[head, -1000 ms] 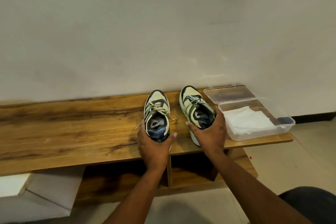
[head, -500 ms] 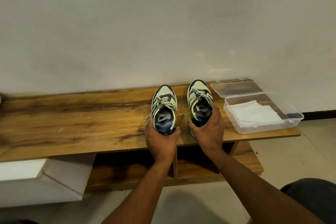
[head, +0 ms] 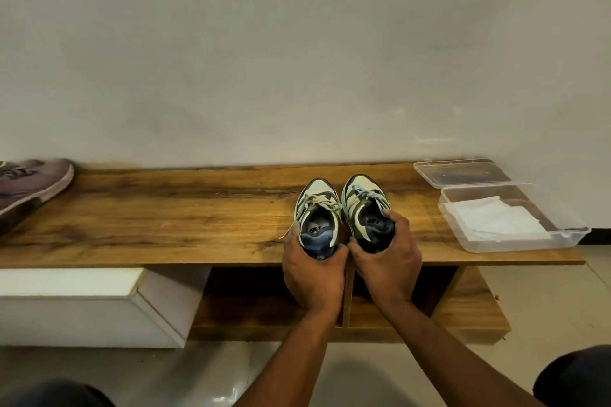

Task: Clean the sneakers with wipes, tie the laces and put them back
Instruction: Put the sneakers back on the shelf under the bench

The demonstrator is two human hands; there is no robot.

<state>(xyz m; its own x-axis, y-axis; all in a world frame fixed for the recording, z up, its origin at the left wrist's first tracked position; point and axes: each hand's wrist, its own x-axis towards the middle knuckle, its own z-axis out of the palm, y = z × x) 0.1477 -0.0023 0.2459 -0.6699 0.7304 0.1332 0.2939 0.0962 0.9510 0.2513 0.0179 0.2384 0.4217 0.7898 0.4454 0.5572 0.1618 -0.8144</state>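
Left hand (head: 312, 269) is gripping the heel of the left sneaker (head: 318, 214), right hand (head: 386, 263) the right sneaker (head: 365, 208), both shoes sitting side by side on the shelf (head: 172, 218), toes pointing straight away toward the wall.

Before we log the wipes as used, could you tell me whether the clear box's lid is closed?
No, the lid lies flipped open behind the clear box, with the white wipes exposed inside.

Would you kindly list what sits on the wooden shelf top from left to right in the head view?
Purple sneaker → left green-and-cream sneaker → right green-and-cream sneaker → clear plastic box holding white wipes.
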